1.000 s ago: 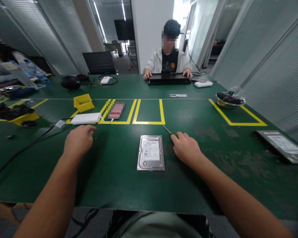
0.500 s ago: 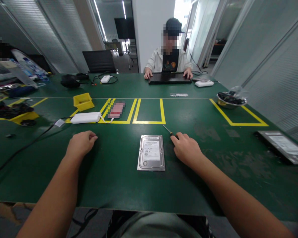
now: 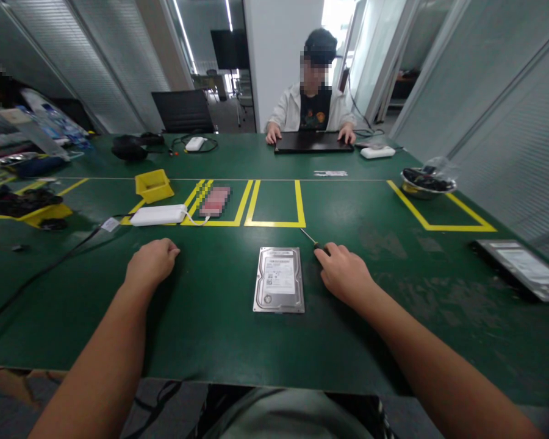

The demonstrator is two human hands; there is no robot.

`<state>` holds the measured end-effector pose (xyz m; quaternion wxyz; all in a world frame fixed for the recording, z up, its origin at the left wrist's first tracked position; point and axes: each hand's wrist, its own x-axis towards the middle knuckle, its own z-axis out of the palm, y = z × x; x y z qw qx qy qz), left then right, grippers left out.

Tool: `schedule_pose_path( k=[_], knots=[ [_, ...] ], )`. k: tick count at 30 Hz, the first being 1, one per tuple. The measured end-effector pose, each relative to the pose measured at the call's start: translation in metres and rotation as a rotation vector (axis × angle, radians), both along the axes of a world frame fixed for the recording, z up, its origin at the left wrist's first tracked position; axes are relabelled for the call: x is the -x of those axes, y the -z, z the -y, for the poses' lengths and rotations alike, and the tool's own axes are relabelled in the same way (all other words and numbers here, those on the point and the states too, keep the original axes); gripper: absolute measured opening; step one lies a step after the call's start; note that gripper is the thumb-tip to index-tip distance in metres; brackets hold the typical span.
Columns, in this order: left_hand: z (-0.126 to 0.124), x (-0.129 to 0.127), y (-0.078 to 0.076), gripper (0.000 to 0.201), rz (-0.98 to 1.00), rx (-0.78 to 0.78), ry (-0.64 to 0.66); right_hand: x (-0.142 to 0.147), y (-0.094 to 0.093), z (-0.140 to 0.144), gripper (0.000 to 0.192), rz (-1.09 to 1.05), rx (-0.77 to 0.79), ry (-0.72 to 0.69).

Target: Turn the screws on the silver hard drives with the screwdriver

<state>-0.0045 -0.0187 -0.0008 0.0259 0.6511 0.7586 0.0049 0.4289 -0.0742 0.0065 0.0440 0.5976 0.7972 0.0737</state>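
A silver hard drive [image 3: 279,280] lies flat on the green table [image 3: 210,341], its labelled face up, between my two hands. My right hand [image 3: 344,271] rests just to the right of the drive, its fingers wrapped round the dark handle of a screwdriver [image 3: 309,237]. The thin metal shaft points away and to the left, towards a yellow tape line. To the left of the drive, apart from it, my left hand [image 3: 152,262] rests on the table with its fingers curled together. Whatever those fingers may hold is hidden.
A white power strip [image 3: 159,214] and a yellow bin [image 3: 154,186] stand beyond my left hand. Another drive [image 3: 526,268] lies far right, below a metal bowl [image 3: 427,184] of dark parts. Across the table a person's hands touch a black flat panel [image 3: 314,142].
Almost everything stays put. The view has shifted very slightly, and the person opposite has their head a little higher. Both my hands keep their places.
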Motion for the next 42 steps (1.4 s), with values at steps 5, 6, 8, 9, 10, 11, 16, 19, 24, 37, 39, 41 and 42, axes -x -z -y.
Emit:
schedule_pose_path(
  k=[5, 6, 8, 9, 10, 11, 16, 19, 24, 37, 39, 41, 42],
  knots=[
    [-0.001, 0.002, 0.004, 0.03, -0.026, 0.015, -0.047, 0.001, -0.002, 0.001, 0.035, -0.004, -0.008, -0.004],
    [0.0, 0.001, 0.004, 0.03, -0.028, 0.011, -0.053, 0.001, -0.002, 0.001, 0.035, -0.006, -0.013, -0.005],
    [0.002, -0.002, 0.002, 0.031, -0.019, -0.023, -0.042, 0.002, -0.003, 0.003, 0.034, -0.011, -0.024, -0.01],
    [0.003, -0.004, 0.001, 0.03, -0.008, -0.049, -0.029, 0.003, -0.004, 0.004, 0.033, -0.014, -0.029, -0.012],
    [0.004, -0.006, 0.0, 0.029, 0.011, -0.078, -0.005, 0.003, -0.004, 0.004, 0.033, -0.017, -0.035, -0.015],
    [0.005, -0.009, -0.002, 0.029, 0.038, -0.11, 0.02, 0.004, -0.005, 0.005, 0.032, -0.018, -0.04, -0.018],
    [0.009, -0.032, -0.008, 0.025, 0.2, -0.211, 0.183, 0.01, -0.012, 0.013, 0.026, -0.1, -0.128, -0.114],
    [0.013, -0.054, -0.015, 0.023, 0.3, -0.242, 0.335, 0.018, -0.014, 0.022, 0.027, -0.238, -0.19, -0.278],
    [0.02, -0.096, -0.029, 0.024, 0.36, -0.195, 0.582, 0.037, -0.004, 0.039, 0.036, -0.439, -0.178, -0.66],
    [0.021, -0.152, -0.022, 0.018, 0.621, -0.083, 0.839, 0.053, 0.021, 0.041, 0.036, -0.37, -0.153, -0.748],
    [0.021, -0.151, -0.018, 0.016, 0.682, -0.071, 0.818, 0.053, 0.02, 0.04, 0.035, -0.372, -0.157, -0.747],
    [0.021, -0.147, -0.014, 0.014, 0.736, -0.073, 0.801, 0.053, 0.019, 0.04, 0.035, -0.375, -0.158, -0.747],
    [0.022, -0.146, -0.013, 0.014, 0.756, -0.079, 0.794, 0.054, 0.019, 0.039, 0.035, -0.378, -0.158, -0.749]
  ],
)
